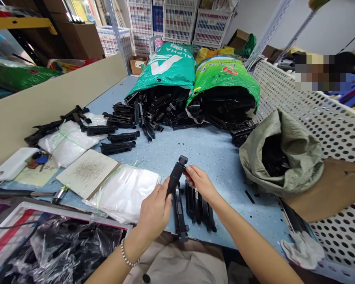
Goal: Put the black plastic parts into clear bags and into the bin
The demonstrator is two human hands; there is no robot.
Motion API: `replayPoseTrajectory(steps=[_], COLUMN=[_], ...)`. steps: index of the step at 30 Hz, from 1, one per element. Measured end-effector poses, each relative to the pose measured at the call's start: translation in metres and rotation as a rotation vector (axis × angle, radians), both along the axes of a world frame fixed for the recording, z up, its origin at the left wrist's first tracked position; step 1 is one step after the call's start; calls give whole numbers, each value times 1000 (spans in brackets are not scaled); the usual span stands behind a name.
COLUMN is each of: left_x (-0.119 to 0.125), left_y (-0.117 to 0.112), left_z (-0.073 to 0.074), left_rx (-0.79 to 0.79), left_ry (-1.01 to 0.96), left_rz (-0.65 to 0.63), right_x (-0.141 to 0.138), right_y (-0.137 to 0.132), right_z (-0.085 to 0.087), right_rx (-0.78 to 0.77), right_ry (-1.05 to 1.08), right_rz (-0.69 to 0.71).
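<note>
My left hand (155, 211) grips a long black plastic part (177, 171) and holds it tilted upward over the blue table (213, 154). My right hand (199, 181) pinches the side of the same part near its upper end. Below my hands lie several similar black parts (199, 207) in a row at the table's front edge, and one more (180, 217) lies lengthwise beside them.
A teal sack (165, 67) and a green sack (226, 75) spill black parts at the back. A grey sack (284, 154) sits at the right beside a white perforated crate (328, 118). White bags (124, 191), a board (87, 171) and a plastic-lined tray (62, 244) lie left.
</note>
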State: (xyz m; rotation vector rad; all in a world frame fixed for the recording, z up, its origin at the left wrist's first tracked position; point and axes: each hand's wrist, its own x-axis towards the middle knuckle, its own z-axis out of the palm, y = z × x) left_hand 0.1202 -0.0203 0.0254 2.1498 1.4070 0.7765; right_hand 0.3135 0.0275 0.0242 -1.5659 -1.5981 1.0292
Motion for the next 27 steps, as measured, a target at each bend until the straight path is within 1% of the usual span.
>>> replayPoseTrajectory(steps=[1, 2, 3, 5, 7, 9, 11, 15, 17, 19, 22, 25, 27], left_x=[-1, -2, -3, -4, -4, -3, -2, -3, -5, -10, -23, -30, -23], left_y=[2, 5, 7, 11, 13, 13, 12, 15, 17, 15, 2, -18, -29], left_z=[0, 1, 2, 3, 5, 5, 4, 0, -2, -4, -8, -18, -28], left_rx=[-38, -79, -119, -178, -207, -222, -244, -322, -360, -399, -514, -746, -929], left_ry=[-28, -59, -92, -165, -236, -294, -331, -407, -441, -444, -455, -597, -754], left_rz=[17, 41, 65, 99, 102, 98, 109, 103, 103, 143, 206, 219, 194], right_x=[-4, -8, -13, -22, -30, -35, -36, -36, -39, -41, -35, -15, 0], right_y=[-5, -11, -18, -35, -48, -56, -58, -56, -55, -56, -61, -67, -69], right_z=[-1, -1, -2, -2, -2, -2, -2, -3, -4, -6, -8, -13, -21], right_rx=[-68, -94, -70, 82, 221, 286, 358, 576, 628, 621, 524, 406, 325], right_ry=[81, 108, 69, -144, -357, -459, -537, -782, -839, -829, -756, -765, -804], right_rz=[21, 58, 104, 204, 261, 289, 313, 416, 450, 449, 409, 240, 138])
